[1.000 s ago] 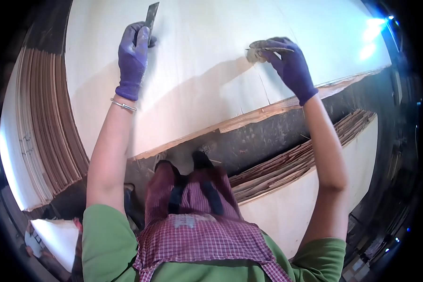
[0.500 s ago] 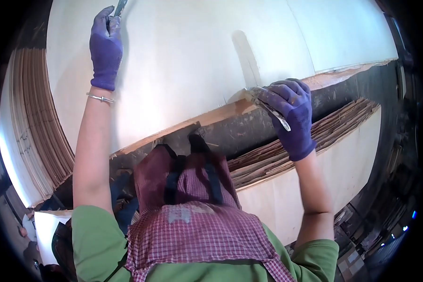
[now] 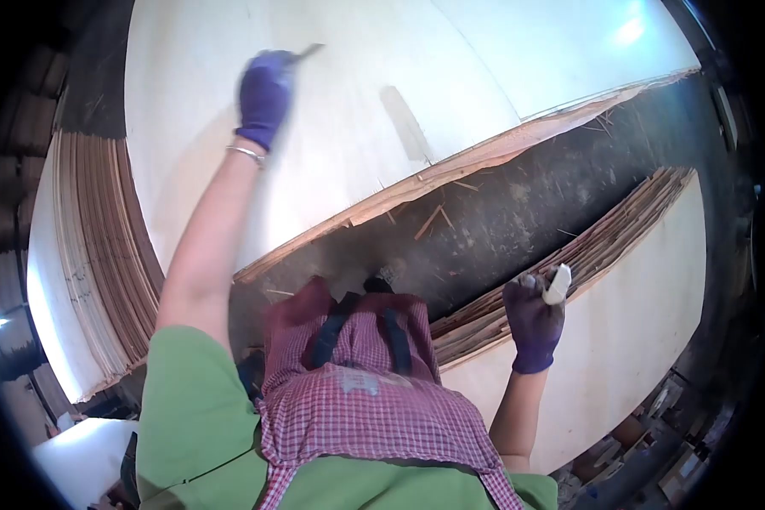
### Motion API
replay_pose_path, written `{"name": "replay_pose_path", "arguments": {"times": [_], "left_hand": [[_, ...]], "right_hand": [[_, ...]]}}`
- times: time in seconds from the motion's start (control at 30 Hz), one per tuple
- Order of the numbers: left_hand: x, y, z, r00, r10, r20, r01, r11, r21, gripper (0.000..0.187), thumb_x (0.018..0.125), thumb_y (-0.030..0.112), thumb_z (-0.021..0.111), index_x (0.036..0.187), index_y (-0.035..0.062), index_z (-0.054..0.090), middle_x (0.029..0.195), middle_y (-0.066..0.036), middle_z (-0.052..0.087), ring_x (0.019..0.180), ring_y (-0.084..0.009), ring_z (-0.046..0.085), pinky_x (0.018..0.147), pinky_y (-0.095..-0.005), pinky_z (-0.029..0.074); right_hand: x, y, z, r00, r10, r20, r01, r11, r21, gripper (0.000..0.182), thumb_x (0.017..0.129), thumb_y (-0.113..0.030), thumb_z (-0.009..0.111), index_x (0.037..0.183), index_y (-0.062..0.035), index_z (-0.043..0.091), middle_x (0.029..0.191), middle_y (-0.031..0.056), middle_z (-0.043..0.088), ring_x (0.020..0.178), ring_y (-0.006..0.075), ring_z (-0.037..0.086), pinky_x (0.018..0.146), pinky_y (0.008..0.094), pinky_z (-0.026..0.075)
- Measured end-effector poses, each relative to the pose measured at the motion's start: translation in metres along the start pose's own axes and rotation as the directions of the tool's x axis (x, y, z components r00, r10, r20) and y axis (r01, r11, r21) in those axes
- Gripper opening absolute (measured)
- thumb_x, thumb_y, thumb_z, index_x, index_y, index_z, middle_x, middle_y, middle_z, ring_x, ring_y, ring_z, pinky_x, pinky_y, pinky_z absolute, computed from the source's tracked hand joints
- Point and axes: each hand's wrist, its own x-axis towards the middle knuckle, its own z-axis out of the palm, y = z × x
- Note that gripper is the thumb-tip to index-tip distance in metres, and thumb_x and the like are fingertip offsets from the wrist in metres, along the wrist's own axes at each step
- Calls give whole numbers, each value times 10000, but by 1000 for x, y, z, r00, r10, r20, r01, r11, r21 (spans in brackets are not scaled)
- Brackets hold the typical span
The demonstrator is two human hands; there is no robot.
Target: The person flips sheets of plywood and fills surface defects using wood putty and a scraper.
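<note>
My left hand point(image 3: 265, 95), in a purple work glove, is closed on a narrow dark blade-like tool point(image 3: 310, 52) that sticks out to the right. It is over the large pale wood sheet point(image 3: 331, 127), smeared a little by motion. My right hand point(image 3: 535, 316), gloved the same way, is a fist around a tool with a whitish rounded end point(image 3: 558, 285); the rest of it is hidden in the fingers. This fist is over the ragged edge of the lower veneer stack point(image 3: 637, 314). A darker rectangular strip point(image 3: 405, 123) marks the large sheet, whose near edge is rough and splintered.
Another stack of veneer sheets point(image 3: 102, 255) stands at the left, its layered edges showing. Between the large sheet and the lower stack runs a dark floor point(image 3: 518, 200) strewn with wood splinters point(image 3: 432, 221). A seam point(image 3: 476, 59) crosses the large sheet.
My left hand has moved right and a little down over the sheet with its tool. My right hand has drawn back from the sheet's edge toward me. The view has shifted.
</note>
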Motion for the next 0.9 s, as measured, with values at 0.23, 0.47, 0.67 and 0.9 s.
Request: {"name": "replay_pose_path", "arguments": {"times": [0.23,0.47,0.67,0.9], "left_hand": [[-34,160,-11,909,313,276,-210,915,-345,158,754,10,565,893,47,631,776,-139,588,755,-328,571,683,-416,473],[-75,168,-63,773,467,430,-154,796,-586,196,775,63,624,970,61,644,861,-120,626,792,-284,609,699,-374,494],[-102,206,-165,544,-68,836,769,-357,-530,327,953,76,510,1251,-59,498,1052,-86,636,953,-211,627,834,-304,524],[-143,170,-255,802,165,574,593,-112,-797,433,920,0,409,1349,-65,415,1347,-152,485,1227,-231,505,1029,-341,406]], "right_hand": [[-41,15,-14,997,-75,-31,76,996,40,308,895,-215,560,1173,-84,570,931,53,633,1010,217,576,950,400,371],[-45,51,6,993,-101,65,93,989,113,499,793,-221,691,1236,-58,531,1100,116,627,1065,269,558,993,408,384],[-51,136,101,913,-406,45,277,532,-800,430,874,-229,609,1259,-71,502,1094,73,611,1037,221,552,982,409,385],[-110,245,199,952,-298,77,272,931,242,481,918,-227,564,1339,-43,423,1187,106,577,1021,207,579,902,370,470]]}}
